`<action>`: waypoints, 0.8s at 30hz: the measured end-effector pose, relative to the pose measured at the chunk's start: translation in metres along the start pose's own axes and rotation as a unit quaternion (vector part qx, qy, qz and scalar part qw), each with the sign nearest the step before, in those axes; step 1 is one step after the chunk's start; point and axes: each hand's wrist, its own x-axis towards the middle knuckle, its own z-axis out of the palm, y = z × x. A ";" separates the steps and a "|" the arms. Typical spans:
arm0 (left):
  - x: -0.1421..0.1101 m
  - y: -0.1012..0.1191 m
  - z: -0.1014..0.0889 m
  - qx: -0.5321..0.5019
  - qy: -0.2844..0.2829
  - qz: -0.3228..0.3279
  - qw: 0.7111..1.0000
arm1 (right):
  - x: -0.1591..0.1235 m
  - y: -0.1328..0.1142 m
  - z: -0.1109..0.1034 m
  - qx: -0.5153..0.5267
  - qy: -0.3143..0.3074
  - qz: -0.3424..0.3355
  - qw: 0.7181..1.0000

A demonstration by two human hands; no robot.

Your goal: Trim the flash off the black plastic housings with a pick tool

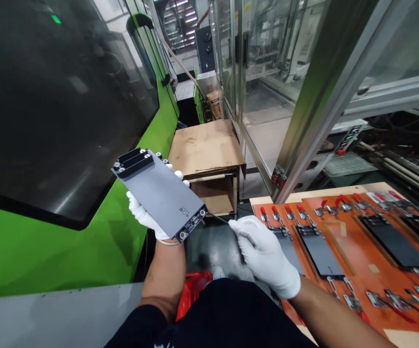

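The left hand (147, 217), in a white cotton glove, is closed around the long edge of a grey rectangular plate (158, 195), its fingers curling up from behind. The plate is tilted up in mid-air at the centre left of the frame, well above the floor, with a black screw-fastened block (133, 163) at its upper end and another (191, 224) at its lower end. The gloved right hand (263, 253) is closed in a pinch on a slender dark tool (246, 238), possibly tweezers, though the fingers hide most of it. A fine dark wire (218, 219) runs from the plate's lower corner toward that hand, and what it connects to is hard to tell.

To the lower right, an orange fixture board (354, 256) lies on a pale wooden worktop (263, 199). Dark panels (320, 256) lie in its recesses, with toggle clamps (289, 212) along the far edge and red-handled clamps (394, 299) along the near edge. As things lie, those panels are on the board and the grey plate is off it, so at least one piece is in hand while the others wait there. The green machine housing (86, 241) fills the left of the frame, and a cardboard-topped stand (205, 147) sits beyond the hands
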 end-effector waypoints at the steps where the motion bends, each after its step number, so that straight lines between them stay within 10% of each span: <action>1: -0.001 0.000 0.002 0.003 0.002 0.003 1.000 | 0.000 0.002 0.001 -0.004 -0.002 -0.001 1.000; 24: -0.006 -0.005 -0.004 0.024 0.044 0.045 0.998 | -0.006 -0.012 0.015 0.036 -0.031 0.101 0.994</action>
